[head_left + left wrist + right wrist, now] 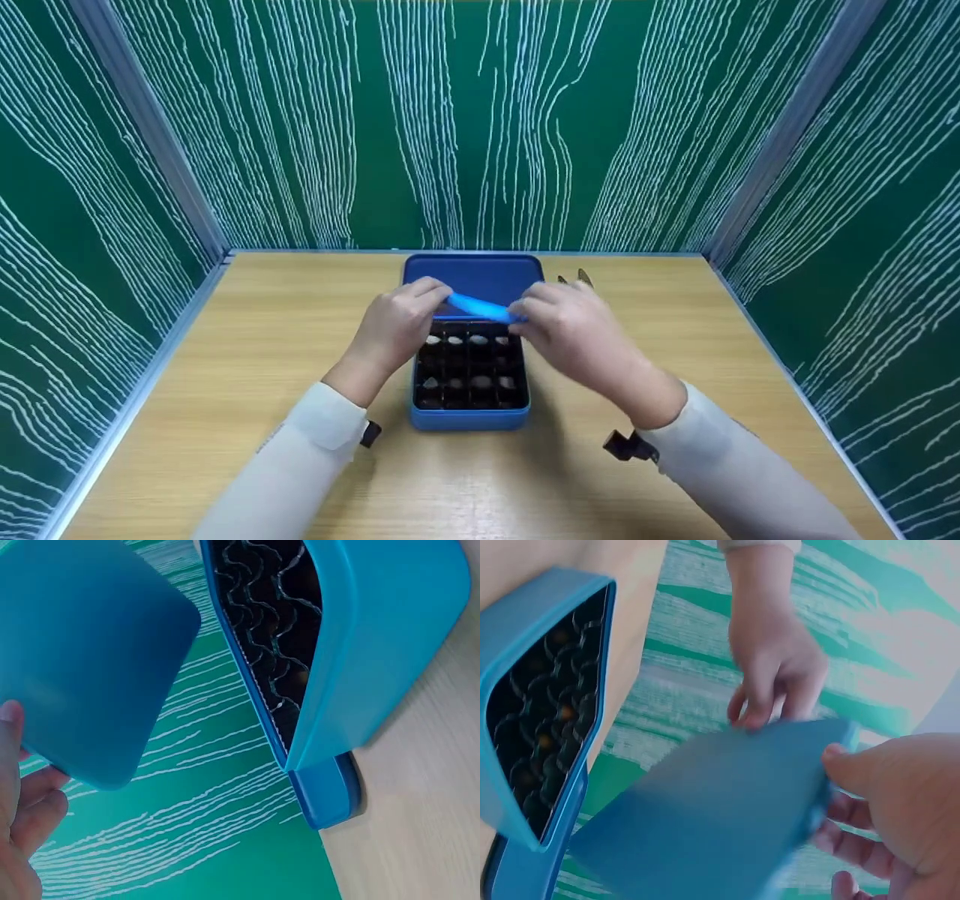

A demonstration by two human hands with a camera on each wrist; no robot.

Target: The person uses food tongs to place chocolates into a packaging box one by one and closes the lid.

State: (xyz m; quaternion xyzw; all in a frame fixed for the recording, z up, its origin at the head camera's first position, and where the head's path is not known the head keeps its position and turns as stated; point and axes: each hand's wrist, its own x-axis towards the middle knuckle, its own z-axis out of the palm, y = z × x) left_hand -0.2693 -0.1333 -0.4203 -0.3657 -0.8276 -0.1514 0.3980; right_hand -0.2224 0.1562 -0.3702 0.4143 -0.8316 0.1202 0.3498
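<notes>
A thin blue sheet with rounded corners (484, 307) is held tilted above a blue box (470, 420). My left hand (397, 326) pinches its left edge between thumb and fingers. On the opposite edge, my right hand (581, 337) grips it the same way; the right wrist view shows that thumb on top of the sheet (705, 810). Below, the box stands open with a black divided tray (467, 360) inside. Pale and grey stone-like pieces (455, 340) sit in rows of its compartments. Its dark blue lid (480, 270) lies folded back behind, partly covered by the sheet.
Dark, pointed objects (585, 279) lie on the table just beyond my right hand, mostly hidden by it. The wooden table (300, 300) meets green walls with white wavy lines (495, 150) at the back and sides.
</notes>
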